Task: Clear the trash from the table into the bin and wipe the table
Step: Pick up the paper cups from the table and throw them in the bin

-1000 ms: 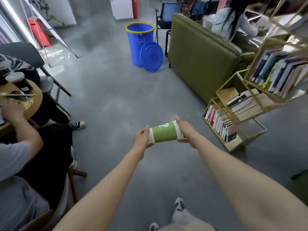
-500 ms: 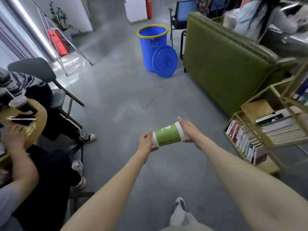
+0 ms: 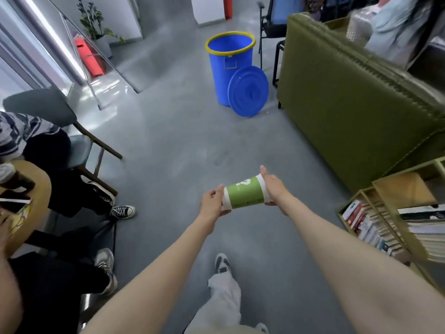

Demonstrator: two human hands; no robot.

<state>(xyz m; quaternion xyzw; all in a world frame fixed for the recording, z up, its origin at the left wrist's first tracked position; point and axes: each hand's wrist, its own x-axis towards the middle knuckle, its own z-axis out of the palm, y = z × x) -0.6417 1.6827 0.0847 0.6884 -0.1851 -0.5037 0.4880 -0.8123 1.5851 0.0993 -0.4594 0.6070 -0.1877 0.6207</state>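
- I have the cup (image 3: 244,194) lying on its side in the air between both hands, out in front of me over the grey floor (image 3: 168,145), well short of the bin.
- My left hand (image 3: 212,201) caps the narrower end, thumb over the top and fingers curled underneath; my right hand (image 3: 273,189) presses against the wider end with fingers mostly straight, thumb up. So the cup is squeezed end to end, not wrapped around its side.
- That hold depends on steady inward pressure. I judge it best to keep both palms pushing evenly and not relax either one until the cup is over the bin's mouth.
- I cannot tell whether the cup has a lid or any liquid left, since both ends are covered. I would keep it level in case it drips.
- The bin (image 3: 230,68) stands upright ahead, blue with a yellow rim, beside the green sofa (image 3: 349,97). Its top is open.
- The lid (image 3: 248,91) is off, leaning on edge against the bin's front, touching the floor. I would come in from the left so I don't kick it.
- From here I see only the bin's inner blue wall; whatever lies at the bottom is hidden.
- The round table (image 3: 36,189) at my left edge carries a dark drink cup and a phone, near a seated person's hand.
- Wiping is not yet begun, I judge.
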